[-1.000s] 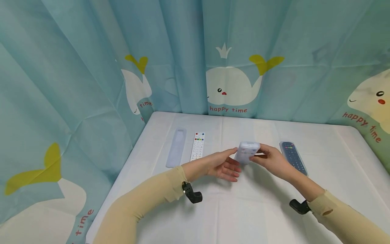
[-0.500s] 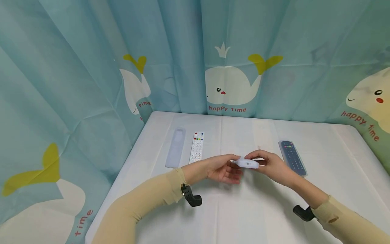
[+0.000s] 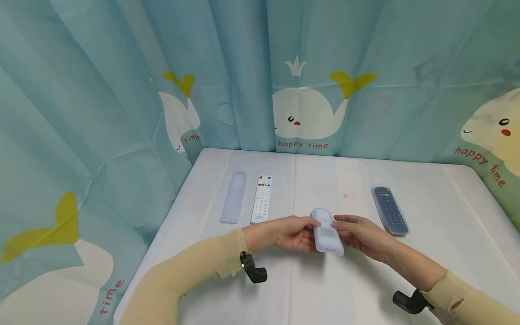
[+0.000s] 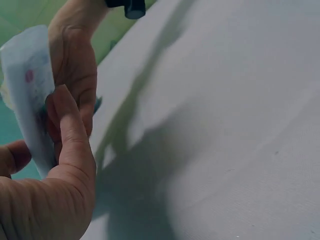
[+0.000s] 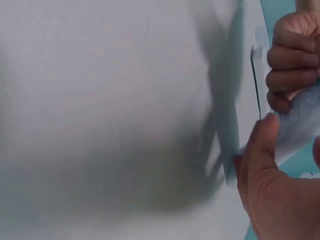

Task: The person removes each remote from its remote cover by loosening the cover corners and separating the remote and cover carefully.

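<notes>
Sleeved remote (image 3: 327, 231), one, held mid-table between both hands. Left hand (image 3: 295, 233) grips its side from 9 o'clock, thumb on top; right hand (image 3: 357, 232) grips from 3 o'clock, fingers curled round it. Count: three remotes in all, one empty clear sleeve (image 3: 233, 197) and one white remote (image 3: 262, 199) at 10 o'clock, one dark sleeved remote (image 3: 390, 210) at 2 o'clock, all on the white table (image 3: 438, 216). Versus 1 s ago: the held remote was tipped up end-on, now lies flatter and nearer the person.
</notes>
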`<move>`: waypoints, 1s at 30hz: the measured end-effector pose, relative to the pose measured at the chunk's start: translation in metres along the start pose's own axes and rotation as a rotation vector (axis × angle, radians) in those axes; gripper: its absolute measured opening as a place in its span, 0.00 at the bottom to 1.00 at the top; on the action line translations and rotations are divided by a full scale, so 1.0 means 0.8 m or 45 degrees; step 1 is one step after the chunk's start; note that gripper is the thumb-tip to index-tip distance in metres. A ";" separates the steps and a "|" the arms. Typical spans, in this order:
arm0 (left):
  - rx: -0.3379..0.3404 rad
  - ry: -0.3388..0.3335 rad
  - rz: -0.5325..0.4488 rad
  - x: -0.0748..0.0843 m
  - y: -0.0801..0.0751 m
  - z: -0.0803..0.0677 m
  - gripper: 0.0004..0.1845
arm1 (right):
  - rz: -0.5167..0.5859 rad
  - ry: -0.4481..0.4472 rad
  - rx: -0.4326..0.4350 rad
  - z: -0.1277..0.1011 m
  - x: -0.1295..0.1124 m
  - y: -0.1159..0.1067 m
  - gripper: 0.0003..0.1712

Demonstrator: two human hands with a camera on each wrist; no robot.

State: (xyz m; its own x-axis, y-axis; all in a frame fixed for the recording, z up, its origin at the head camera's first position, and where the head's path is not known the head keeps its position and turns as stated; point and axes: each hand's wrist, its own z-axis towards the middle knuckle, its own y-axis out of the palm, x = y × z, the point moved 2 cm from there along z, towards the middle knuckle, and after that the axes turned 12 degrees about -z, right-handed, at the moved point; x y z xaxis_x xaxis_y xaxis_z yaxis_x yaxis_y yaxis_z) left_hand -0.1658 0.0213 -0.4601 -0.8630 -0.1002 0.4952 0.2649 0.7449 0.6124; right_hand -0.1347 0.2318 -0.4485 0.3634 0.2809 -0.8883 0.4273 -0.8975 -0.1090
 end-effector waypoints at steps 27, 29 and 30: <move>0.271 0.537 0.682 0.026 -0.008 0.012 0.16 | -0.386 -0.224 0.288 0.038 -0.014 0.000 0.43; 0.289 0.579 0.712 0.030 -0.009 0.014 0.18 | -0.425 -0.270 0.317 0.042 -0.016 -0.002 0.41; 0.292 0.601 0.725 0.032 -0.009 0.014 0.19 | -0.446 -0.288 0.336 0.043 -0.018 -0.003 0.40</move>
State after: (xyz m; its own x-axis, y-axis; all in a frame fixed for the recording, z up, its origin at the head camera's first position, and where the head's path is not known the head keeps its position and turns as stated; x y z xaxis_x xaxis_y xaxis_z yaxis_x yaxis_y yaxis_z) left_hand -0.1944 0.0210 -0.4587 -0.3315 0.1070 0.9374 0.4729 0.8786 0.0669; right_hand -0.1697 0.2179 -0.4508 0.0337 0.5262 -0.8497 0.2568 -0.8262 -0.5015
